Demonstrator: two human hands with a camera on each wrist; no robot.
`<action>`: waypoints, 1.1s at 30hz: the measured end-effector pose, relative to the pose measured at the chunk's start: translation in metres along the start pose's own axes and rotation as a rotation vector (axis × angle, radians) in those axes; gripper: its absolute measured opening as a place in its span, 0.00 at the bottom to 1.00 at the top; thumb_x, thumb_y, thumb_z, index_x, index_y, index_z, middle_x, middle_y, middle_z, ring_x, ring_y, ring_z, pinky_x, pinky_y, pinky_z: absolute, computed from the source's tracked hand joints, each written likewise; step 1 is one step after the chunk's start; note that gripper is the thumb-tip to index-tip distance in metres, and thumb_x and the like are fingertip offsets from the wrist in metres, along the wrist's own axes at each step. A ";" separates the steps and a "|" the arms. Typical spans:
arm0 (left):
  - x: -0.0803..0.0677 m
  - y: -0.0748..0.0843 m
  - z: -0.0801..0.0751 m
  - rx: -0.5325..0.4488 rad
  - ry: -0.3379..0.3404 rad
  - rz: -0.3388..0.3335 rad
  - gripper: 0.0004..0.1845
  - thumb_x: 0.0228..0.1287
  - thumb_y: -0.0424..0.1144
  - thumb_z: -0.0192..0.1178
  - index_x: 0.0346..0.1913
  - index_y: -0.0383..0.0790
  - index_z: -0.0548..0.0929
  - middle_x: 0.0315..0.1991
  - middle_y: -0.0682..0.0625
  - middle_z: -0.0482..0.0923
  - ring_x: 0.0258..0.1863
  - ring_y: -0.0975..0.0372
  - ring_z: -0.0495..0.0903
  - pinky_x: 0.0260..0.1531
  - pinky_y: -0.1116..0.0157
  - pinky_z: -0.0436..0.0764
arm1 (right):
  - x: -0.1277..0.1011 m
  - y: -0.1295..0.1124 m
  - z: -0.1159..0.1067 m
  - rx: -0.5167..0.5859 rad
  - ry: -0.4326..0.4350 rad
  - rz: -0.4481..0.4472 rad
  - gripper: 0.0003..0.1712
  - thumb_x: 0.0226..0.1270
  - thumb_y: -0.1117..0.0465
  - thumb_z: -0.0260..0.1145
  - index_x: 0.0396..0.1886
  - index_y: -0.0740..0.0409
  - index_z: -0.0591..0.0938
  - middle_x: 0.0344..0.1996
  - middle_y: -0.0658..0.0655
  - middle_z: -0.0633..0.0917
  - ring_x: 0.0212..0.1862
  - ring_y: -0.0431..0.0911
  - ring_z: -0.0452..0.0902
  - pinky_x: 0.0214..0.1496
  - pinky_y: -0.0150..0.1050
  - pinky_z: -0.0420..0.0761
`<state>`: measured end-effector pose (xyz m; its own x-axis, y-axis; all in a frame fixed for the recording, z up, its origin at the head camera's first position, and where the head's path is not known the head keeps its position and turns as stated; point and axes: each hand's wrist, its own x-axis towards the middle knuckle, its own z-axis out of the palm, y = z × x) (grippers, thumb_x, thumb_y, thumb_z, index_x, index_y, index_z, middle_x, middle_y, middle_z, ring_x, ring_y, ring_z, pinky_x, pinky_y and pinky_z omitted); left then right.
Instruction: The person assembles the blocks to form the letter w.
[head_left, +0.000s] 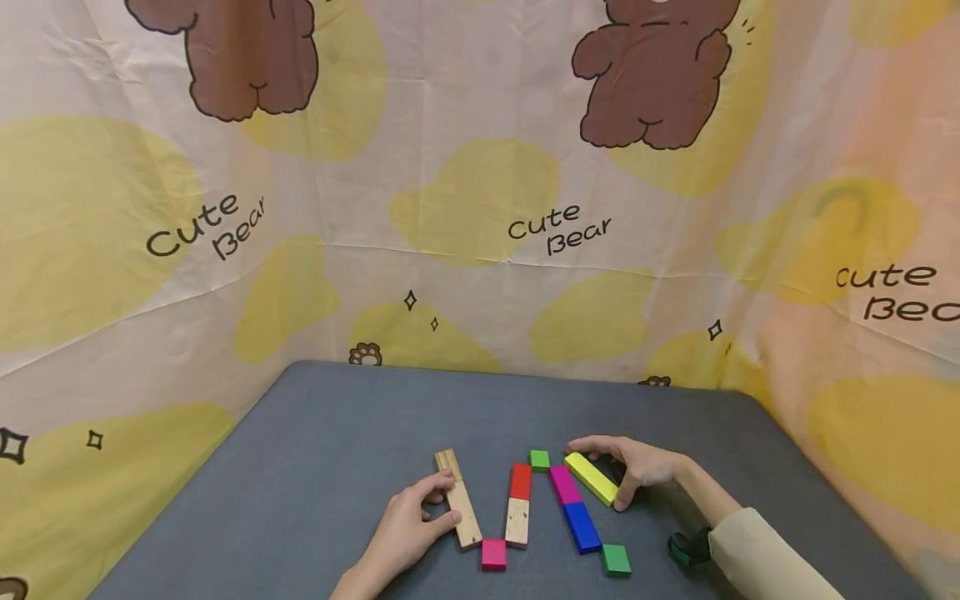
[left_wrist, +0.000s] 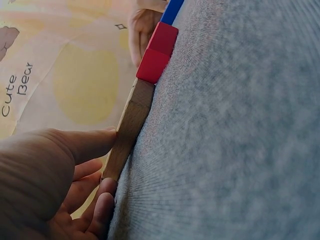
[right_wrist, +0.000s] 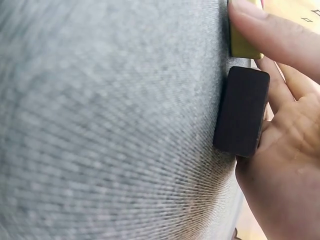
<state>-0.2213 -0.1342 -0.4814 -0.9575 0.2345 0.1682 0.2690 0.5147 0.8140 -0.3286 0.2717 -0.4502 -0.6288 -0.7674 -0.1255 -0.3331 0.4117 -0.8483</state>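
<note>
Grey felt table (head_left: 315, 467): left hand (head_left: 408, 529) pinches a plain wooden bar (head_left: 459, 500), right hand (head_left: 637, 471) grips a yellow bar (head_left: 591, 478).

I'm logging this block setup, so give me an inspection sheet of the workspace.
Surface: grey table, fabric-textured.
Job's things: plain wooden block; yellow block; black block under the right palm.
Clutter: zigzag of pink block, wood-and-red bar, green cube, magenta-and-blue bar, second green block; dark object by the sleeve.
Grippers: left hand pinches the wooden block; right hand touches the yellow block.
Cables: nothing seen.
Surroundings: Cute Bear cloth backdrop.
</note>
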 end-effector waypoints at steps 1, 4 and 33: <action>0.000 0.000 0.000 0.000 0.000 -0.008 0.26 0.58 0.45 0.72 0.58 0.40 0.81 0.52 0.49 0.80 0.47 0.56 0.77 0.37 0.60 0.77 | 0.000 0.000 0.000 0.002 0.003 0.000 0.58 0.40 0.69 0.78 0.76 0.53 0.63 0.70 0.55 0.65 0.64 0.57 0.59 0.64 0.56 0.56; -0.001 0.000 0.000 0.003 0.000 -0.009 0.26 0.58 0.45 0.72 0.58 0.40 0.81 0.52 0.49 0.80 0.47 0.56 0.77 0.37 0.59 0.77 | 0.000 0.002 0.001 0.004 0.010 -0.004 0.58 0.40 0.69 0.78 0.75 0.53 0.64 0.70 0.55 0.65 0.64 0.57 0.59 0.64 0.56 0.56; -0.003 0.001 0.001 -0.007 0.022 0.030 0.26 0.58 0.44 0.72 0.58 0.39 0.81 0.52 0.49 0.81 0.47 0.55 0.77 0.36 0.61 0.77 | -0.001 0.005 0.004 0.006 0.047 -0.005 0.56 0.41 0.68 0.79 0.74 0.53 0.66 0.67 0.56 0.68 0.61 0.58 0.60 0.60 0.53 0.60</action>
<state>-0.2182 -0.1337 -0.4813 -0.9509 0.2320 0.2049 0.2975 0.5022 0.8120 -0.3266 0.2729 -0.4565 -0.6595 -0.7455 -0.0967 -0.3323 0.4045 -0.8520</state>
